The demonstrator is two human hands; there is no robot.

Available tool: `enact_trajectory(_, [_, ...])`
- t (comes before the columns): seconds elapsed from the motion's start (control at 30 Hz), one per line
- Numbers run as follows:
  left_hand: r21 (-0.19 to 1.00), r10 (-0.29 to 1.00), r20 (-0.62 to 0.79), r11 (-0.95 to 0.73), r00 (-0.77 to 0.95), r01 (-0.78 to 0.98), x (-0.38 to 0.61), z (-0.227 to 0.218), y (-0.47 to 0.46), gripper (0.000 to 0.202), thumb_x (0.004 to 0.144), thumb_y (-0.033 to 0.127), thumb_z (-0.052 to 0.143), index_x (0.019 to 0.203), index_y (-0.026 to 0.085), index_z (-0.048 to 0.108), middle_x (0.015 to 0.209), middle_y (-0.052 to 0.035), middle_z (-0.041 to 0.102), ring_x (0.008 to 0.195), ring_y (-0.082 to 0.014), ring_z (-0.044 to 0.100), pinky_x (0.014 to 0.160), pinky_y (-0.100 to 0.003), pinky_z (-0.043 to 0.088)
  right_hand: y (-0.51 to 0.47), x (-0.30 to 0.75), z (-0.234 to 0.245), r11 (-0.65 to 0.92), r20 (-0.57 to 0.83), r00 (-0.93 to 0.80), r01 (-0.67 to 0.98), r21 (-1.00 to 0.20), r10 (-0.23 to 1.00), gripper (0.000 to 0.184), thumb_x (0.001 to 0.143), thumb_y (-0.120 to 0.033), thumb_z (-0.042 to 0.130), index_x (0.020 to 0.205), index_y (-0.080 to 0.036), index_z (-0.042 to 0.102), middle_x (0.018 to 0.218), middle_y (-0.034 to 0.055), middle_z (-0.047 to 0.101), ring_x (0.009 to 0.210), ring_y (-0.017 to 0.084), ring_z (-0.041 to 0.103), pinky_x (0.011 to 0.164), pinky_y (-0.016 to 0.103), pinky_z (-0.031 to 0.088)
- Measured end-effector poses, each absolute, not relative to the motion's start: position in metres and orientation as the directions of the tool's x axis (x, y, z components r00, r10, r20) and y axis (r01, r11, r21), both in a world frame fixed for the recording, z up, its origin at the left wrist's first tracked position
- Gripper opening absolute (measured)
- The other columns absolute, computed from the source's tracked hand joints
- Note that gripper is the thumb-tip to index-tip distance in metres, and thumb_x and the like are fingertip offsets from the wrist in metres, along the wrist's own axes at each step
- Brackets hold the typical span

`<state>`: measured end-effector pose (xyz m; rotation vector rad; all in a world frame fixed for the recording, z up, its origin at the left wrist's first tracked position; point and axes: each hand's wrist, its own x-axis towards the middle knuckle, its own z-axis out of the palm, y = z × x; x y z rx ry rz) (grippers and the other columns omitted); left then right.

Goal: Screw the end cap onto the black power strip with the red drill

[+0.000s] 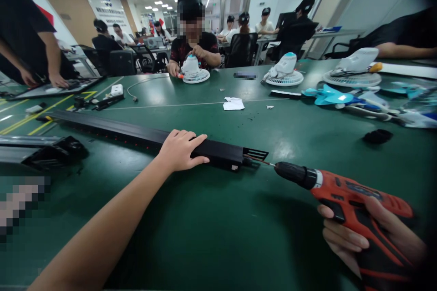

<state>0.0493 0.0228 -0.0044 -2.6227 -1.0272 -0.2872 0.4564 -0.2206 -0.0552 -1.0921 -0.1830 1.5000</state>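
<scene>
A green table [211, 218] fills most of the view, marked with yellow lines at its left side. Across it lies a long black rail [119, 131], running from the far left towards the middle, with a row of small red spots along its near face and a slotted end piece [255, 153] at its right. A second black housing [41, 150] lies apart from it at the left edge.

To the right of the rail, a red and black drill [355, 195] points left, level with the table. The right hand [358, 236] holds it by the handle. Its grip is closed round the drill, with the fingers curled under the body.

The left hand [180, 149] rests palm down on top of the rail, near its right end. Its grip is loose and wide, the fingers laid flat across the top rather than wrapped round it.

Across the table stand three small white fans. One fan [195, 72] is under the hands of a person seated opposite, another fan [285, 72] is in the middle, and a third fan [355, 70] is further right. Blue fan blades [327, 96] lie near the third one.

A folded white paper [233, 103] sits well beyond the rail.

The thin drill bit [262, 162] reaches the slotted end of the rail, its tip at or just inside the opening.
</scene>
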Motion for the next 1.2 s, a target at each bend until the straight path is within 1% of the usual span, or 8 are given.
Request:
enact_trajectory(0.07, [-0.213,0.625,0.291,-0.695,0.724,0.686,0.049,-0.004,0.023,0.076,0.102,0.081,0.048,0.152,0.025,0.064,0.125,-0.0142,0.076,0.108,-0.033,0.069,0.094,-0.044,0.044,-0.22,0.452,-0.049,-0.322,-0.611,0.114,-0.766,-0.556,0.784,0.041,0.07,-0.06,0.085,0.087,-0.025,0.073,0.045,-0.0009,0.039,0.04,0.02,0.042,0.036,0.036,0.048])
enact_trajectory(0.17, [-0.217,0.63,0.277,-0.694,0.726,0.686,0.046,-0.004,0.024,0.076,0.103,0.079,0.048,0.152,0.024,0.063,0.126,-0.0145,0.076,0.11,-0.0333,0.069,0.095,-0.045,0.043,-0.218,0.449,-0.043,-0.333,-0.622,0.076,-0.791,-0.514,0.779,0.042,0.07,-0.058,0.086,0.088,-0.022,0.073,0.045,-0.0008,0.042,0.042,0.017,0.042,0.039,0.033,0.048])
enact_trajectory(0.33, [-0.208,0.638,0.273,-0.692,0.72,0.691,0.042,-0.003,0.026,0.076,0.103,0.08,0.048,0.152,0.024,0.063,0.126,-0.0139,0.076,0.111,-0.0331,0.069,0.097,-0.045,0.043,-0.219,0.457,-0.048,-0.352,-0.593,0.029,-0.782,-0.515,0.805,0.044,0.075,-0.061,0.082,0.086,-0.019,0.074,0.046,0.0007,0.045,0.043,0.017,0.042,0.041,0.033,0.047])
enact_trajectory(0.43, [-0.201,0.631,0.279,-0.698,0.723,0.687,0.041,-0.003,0.026,0.075,0.103,0.079,0.047,0.151,0.024,0.064,0.127,-0.0142,0.076,0.113,-0.0335,0.069,0.098,-0.046,0.043,-0.22,0.463,-0.054,-0.4,-0.575,-0.041,-0.759,-0.514,0.817,0.044,0.079,-0.063,0.079,0.088,-0.02,0.076,0.047,0.0027,0.047,0.046,0.02,0.046,0.045,0.036,0.049])
enact_trajectory(0.57, [-0.181,0.629,0.297,-0.702,0.719,0.689,0.042,-0.004,0.025,0.075,0.103,0.081,0.046,0.148,0.024,0.065,0.127,-0.0139,0.076,0.113,-0.0331,0.069,0.099,-0.046,0.043,-0.22,0.468,-0.06,-0.405,-0.55,-0.074,-0.759,-0.51,0.832,0.046,0.082,-0.065,0.077,0.09,-0.02,0.077,0.048,0.0034,0.049,0.047,0.022,0.048,0.047,0.038,0.05])
enact_trajectory(0.77, [-0.15,0.628,0.325,-0.704,0.707,0.694,0.041,-0.007,0.027,0.07,0.101,0.082,0.049,0.14,0.027,0.067,0.122,-0.0112,0.076,0.109,-0.0318,0.069,0.099,-0.045,0.042,-0.218,0.47,-0.063,-0.392,-0.553,-0.068,-0.778,-0.492,0.83,0.051,0.08,-0.069,0.077,0.09,-0.019,0.079,0.047,0.0028,0.048,0.048,0.022,0.048,0.048,0.038,0.052])
enact_trajectory(1.0, [-0.151,0.62,0.336,-0.707,0.709,0.691,0.043,-0.008,0.026,0.07,0.101,0.081,0.05,0.14,0.026,0.067,0.122,-0.0114,0.077,0.11,-0.0322,0.07,0.099,-0.047,0.043,-0.218,0.469,-0.062,-0.406,-0.504,-0.107,-0.741,-0.534,0.857,0.06,0.086,-0.072,0.073,0.092,-0.013,0.082,0.05,0.0029,0.048,0.046,0.019,0.046,0.045,0.035,0.047])
enact_trajectory(1.2, [-0.144,0.622,0.334,-0.708,0.708,0.691,0.043,-0.007,0.026,0.069,0.101,0.081,0.05,0.141,0.027,0.067,0.123,-0.0117,0.077,0.111,-0.0323,0.07,0.1,-0.046,0.043,-0.217,0.468,-0.059,-0.424,-0.515,-0.124,-0.743,-0.518,0.848,0.058,0.084,-0.07,0.076,0.093,-0.013,0.081,0.051,0.0028,0.049,0.049,0.019,0.047,0.049,0.034,0.049])
